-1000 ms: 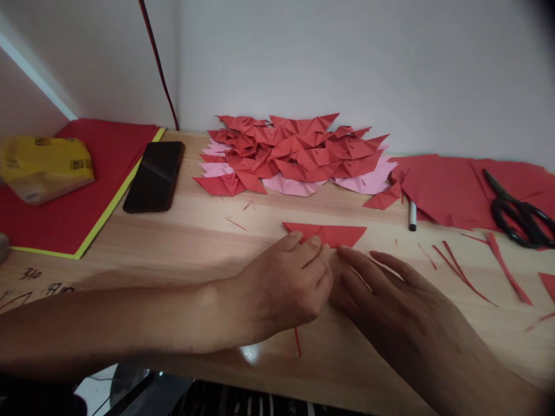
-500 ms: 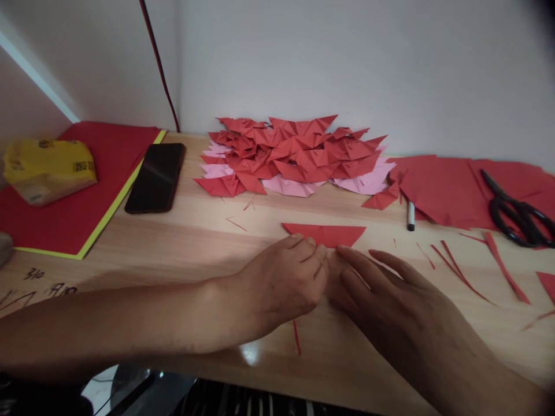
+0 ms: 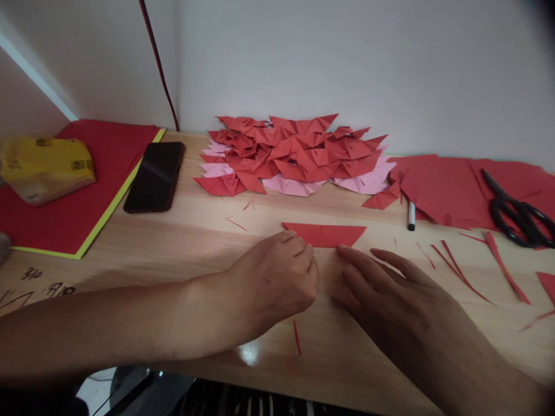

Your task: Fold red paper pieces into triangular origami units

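Observation:
A folded piece of red paper (image 3: 329,235), shaped like a long trapezoid, lies flat on the wooden table in front of me. My left hand (image 3: 277,277) is closed, its curled fingers at the paper's lower left edge and covering part of it. What those fingers hold, if anything, is hidden. On the other side, my right hand (image 3: 390,294) lies with fingers stretched out and a fingertip at the paper's lower right edge. Behind the paper rises a wide pile of folded red and pink paper pieces (image 3: 299,150).
Black-handled scissors (image 3: 515,216) rest on red paper sheets (image 3: 442,188) at right, near a marker (image 3: 411,215) and red paper strips (image 3: 505,268). Leftward are a phone (image 3: 155,176), a yellow package (image 3: 47,167) and large red sheets (image 3: 52,228). A wall (image 3: 368,69) stands behind.
My left hand has slid a little to the left along the paper's lower edge, uncovering more of it. My right hand has hardly moved.

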Tool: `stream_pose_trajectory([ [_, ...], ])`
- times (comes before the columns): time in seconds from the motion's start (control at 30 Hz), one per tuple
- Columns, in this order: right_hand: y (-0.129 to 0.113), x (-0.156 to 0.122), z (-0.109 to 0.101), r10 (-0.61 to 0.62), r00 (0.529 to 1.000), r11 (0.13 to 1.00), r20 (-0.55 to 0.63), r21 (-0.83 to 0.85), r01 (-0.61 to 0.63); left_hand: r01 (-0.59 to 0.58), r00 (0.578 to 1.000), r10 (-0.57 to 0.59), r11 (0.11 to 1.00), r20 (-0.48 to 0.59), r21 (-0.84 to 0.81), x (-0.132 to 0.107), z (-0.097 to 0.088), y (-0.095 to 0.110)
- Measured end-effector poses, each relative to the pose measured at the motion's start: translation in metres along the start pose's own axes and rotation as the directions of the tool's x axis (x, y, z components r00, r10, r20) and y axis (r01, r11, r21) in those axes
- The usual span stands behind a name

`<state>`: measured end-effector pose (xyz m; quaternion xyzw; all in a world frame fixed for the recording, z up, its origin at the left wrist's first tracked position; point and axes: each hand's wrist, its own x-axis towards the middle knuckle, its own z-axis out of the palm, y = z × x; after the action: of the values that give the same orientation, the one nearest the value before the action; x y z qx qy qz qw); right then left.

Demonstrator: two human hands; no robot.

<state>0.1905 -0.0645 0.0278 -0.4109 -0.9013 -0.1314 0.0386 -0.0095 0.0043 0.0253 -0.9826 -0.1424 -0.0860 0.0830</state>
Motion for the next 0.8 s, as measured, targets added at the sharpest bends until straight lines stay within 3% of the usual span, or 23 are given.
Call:
stream_pose_trajectory([
  [0.17, 0.000, -0.001, 0.002, 0.005, 1.000, 1.000, 0.005, 0.001, -0.005, 0.019, 1.000, -0.019, 1.000, 0.022, 0.012, 0.000, -0.006, 0.002],
  [0.4, -0.001, -0.005, 0.005, -0.010, 1.000, 1.000, 0.019, -0.010, 0.010, -0.090, 0.973, 0.088, 0.996, -0.211, 0.002, 0.002, 0.011, 0.002],
  [0.57, -0.001, -0.006, 0.006, -0.032, 0.999, 0.999, 0.035, -0.012, 0.032, -0.104, 0.983, 0.099, 0.994, -0.153, -0.027, 0.006, 0.020, -0.003],
  [0.8, 0.000, -0.003, 0.002, -0.025, 0.999, 1.000, 0.034, -0.012, 0.025, -0.080, 0.993, 0.077, 0.996, -0.086, -0.037, 0.006, 0.011, -0.001],
])
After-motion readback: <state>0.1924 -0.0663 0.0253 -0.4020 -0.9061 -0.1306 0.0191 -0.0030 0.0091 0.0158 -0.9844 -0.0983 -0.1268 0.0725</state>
